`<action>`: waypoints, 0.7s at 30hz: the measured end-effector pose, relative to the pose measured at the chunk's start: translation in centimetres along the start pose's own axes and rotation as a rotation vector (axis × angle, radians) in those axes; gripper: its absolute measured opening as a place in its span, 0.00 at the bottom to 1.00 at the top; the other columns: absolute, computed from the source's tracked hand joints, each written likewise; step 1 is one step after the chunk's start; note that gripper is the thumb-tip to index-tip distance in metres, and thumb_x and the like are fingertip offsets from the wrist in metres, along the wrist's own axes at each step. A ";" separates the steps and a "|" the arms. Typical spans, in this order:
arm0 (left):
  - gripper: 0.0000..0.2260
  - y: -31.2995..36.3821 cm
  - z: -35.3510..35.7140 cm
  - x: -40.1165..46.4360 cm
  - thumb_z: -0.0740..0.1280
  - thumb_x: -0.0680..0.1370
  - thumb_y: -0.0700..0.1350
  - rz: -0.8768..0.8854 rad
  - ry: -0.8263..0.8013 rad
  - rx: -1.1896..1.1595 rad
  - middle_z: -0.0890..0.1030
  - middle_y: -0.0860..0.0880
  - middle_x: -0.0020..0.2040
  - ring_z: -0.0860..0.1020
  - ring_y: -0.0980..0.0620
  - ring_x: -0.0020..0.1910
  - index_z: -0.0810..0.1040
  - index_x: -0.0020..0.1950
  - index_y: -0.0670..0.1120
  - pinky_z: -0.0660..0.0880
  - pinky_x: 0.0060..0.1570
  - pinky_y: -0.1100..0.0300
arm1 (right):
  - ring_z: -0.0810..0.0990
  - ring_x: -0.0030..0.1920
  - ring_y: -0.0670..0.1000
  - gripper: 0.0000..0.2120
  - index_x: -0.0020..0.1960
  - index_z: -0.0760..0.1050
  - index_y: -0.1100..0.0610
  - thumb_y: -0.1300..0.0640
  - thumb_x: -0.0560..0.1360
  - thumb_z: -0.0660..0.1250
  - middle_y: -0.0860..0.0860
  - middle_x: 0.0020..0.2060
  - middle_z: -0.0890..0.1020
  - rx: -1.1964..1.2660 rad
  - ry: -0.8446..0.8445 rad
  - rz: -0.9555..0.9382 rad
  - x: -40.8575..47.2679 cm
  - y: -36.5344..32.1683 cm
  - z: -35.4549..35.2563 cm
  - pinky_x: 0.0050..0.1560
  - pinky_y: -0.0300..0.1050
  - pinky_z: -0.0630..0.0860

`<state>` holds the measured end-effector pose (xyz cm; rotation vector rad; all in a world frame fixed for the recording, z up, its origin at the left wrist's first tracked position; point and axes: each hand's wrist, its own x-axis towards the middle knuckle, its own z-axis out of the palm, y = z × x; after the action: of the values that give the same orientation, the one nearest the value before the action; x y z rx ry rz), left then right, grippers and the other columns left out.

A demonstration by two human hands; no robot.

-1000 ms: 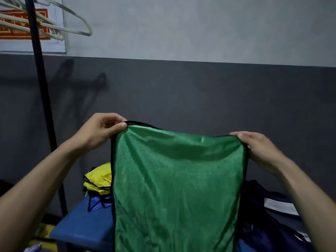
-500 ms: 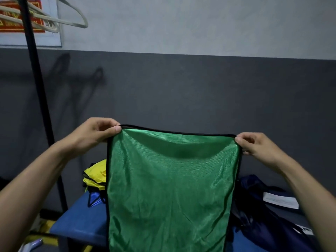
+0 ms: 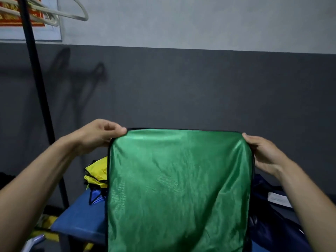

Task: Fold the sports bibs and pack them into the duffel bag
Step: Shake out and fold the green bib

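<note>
Green sports bib [image 3: 179, 188] hangs in the air in front of the dark lower band of the wall, stretched flat between both hands, with its black-trimmed top edge level and taut. Left hand [image 3: 99, 136] pinches the upper left corner of the bib between thumb and curled fingers. Right hand [image 3: 264, 153] grips the upper right corner, thumb on the near face and fingers wrapped behind the fabric.

Step in hand, as judged: the bib is being held up and squared off ahead of a fold; no crease across the panel is visible yet. The next move likely calls for bringing the two held corners together, or lowering the bib onto the blue surface [image 3: 80, 220] below it, while keeping the edges aligned so the thin, slippery-looking mesh does not skew.

Below and to the left of the bib, a yellow bib [image 3: 96, 174] lies bunched on the blue surface. Below and to the right of the bib lies dark navy fabric [image 3: 269, 226], probably the duffel bag; its opening cannot be made out. A white label or paper [image 3: 278, 198] rests on it.

Hidden or unclear: the lower part of the bib is cut off by the frame edge, so its armholes and full length are not shown. Whether the panel is already doubled over cannot be told. Above and left of the bib, a black pole [image 3: 39, 84] carries pale hangers [image 3: 72, 14].
</note>
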<state>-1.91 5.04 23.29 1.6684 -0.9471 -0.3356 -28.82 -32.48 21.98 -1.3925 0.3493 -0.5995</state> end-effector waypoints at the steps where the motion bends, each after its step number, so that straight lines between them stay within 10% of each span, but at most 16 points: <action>1: 0.24 -0.3 0.4 0.2 0.80 0.64 0.64 -0.040 0.063 0.144 0.82 0.48 0.37 0.79 0.51 0.37 0.84 0.40 0.44 0.77 0.40 0.58 | 0.85 0.40 0.53 0.14 0.57 0.81 0.64 0.56 0.83 0.63 0.58 0.45 0.86 -0.092 0.053 0.046 0.1 0.7 0.4 0.41 0.48 0.81; 7: 0.14 0.6 10.6 -1.8 0.73 0.78 0.49 -0.072 0.066 0.298 0.77 0.52 0.29 0.77 0.52 0.29 0.79 0.35 0.45 0.77 0.29 0.57 | 0.75 0.33 0.45 0.14 0.38 0.83 0.64 0.56 0.78 0.71 0.48 0.31 0.80 -0.641 0.070 -0.186 -2.5 5.2 7.8 0.31 0.40 0.69; 21: 0.10 0.3 16.9 -3.0 0.72 0.79 0.44 -0.199 0.113 -0.160 0.76 0.47 0.29 0.75 0.53 0.23 0.78 0.40 0.41 0.73 0.24 0.63 | 0.83 0.35 0.49 0.12 0.38 0.83 0.50 0.46 0.75 0.67 0.45 0.29 0.83 -0.949 0.140 -0.303 -6.0 6.9 14.7 0.39 0.49 0.81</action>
<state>-14.97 -4.30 17.27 1.6196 -0.6547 -0.4349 -24.06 -16.57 16.89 -2.3467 0.5806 -0.8294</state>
